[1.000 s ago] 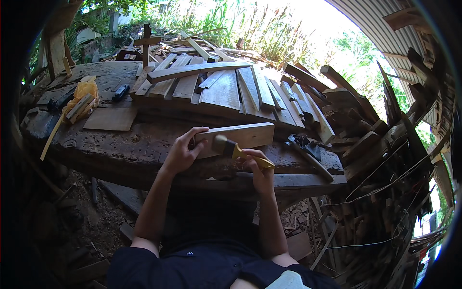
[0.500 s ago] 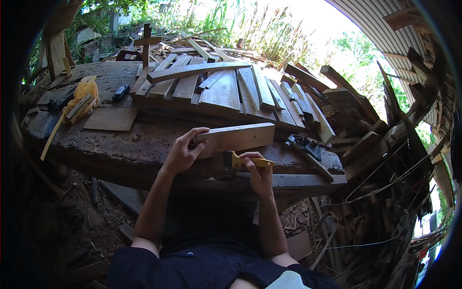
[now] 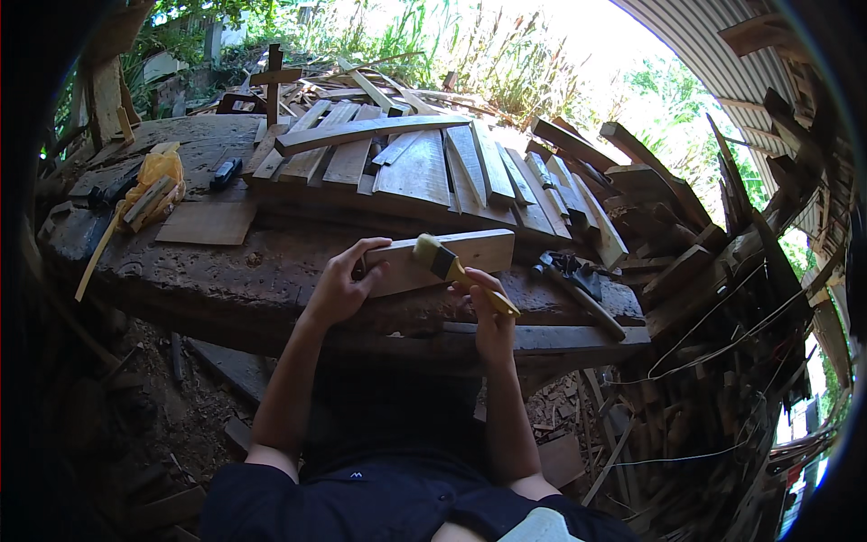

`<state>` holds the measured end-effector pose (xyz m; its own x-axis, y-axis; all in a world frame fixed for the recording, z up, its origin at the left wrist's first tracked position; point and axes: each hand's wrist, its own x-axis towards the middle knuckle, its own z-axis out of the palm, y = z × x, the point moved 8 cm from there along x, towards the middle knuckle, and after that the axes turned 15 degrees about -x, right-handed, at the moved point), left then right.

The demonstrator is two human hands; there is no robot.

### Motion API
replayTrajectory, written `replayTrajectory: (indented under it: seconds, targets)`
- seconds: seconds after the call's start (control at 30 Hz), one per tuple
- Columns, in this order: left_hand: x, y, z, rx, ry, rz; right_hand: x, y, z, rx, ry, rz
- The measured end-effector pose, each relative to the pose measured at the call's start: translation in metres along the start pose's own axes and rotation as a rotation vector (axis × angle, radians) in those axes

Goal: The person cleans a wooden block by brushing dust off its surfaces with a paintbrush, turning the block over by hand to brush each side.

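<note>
Here, a pale wooden block is held over the near edge of a rough, dark workbench. The left hand grips the block's left end, fingers curled over the top. The right hand is closed around the yellow handle of a paintbrush, whose bristles rest on the block's upper face near its middle. The block's long axis runs left to right, rising slightly toward the right; the brush slants from the hand up and left to the bristles.

No label or sign can be made out. A crumpled yellow bag lies near the bench's left edge, with a small stick of wood on it.

Just right of the block, a hammer lies near the bench's right end, its handle pointing down and right. Behind the block, a row of grey planks covers the far side of the bench. A flat square board lies left of centre, and a small dark tool sits beyond it. Scrap timber is heaped past the right end of the bench.
</note>
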<state>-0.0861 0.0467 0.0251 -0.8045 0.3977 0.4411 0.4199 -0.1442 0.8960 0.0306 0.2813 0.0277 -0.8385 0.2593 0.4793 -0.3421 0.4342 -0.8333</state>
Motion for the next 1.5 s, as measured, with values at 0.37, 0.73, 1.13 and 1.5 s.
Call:
replayTrajectory:
  seconds: [0.37,0.73,1.13,1.5]
  targets:
    - [0.0,0.006,0.0,-0.003,-0.003,0.01,0.001,0.002,-0.003,0.127,0.063,0.093]
    - [0.0,0.006,0.0,0.007,0.003,0.084,0.001,-0.009,0.008,0.032,-0.084,-0.021]
    - [0.0,0.002,0.0,-0.019,0.025,0.116,-0.004,0.0,0.015,-0.058,-0.199,-0.043]
    - [0.0,0.004,0.001,-0.012,-0.008,0.023,-0.004,-0.01,0.016,-0.019,-0.187,-0.054]
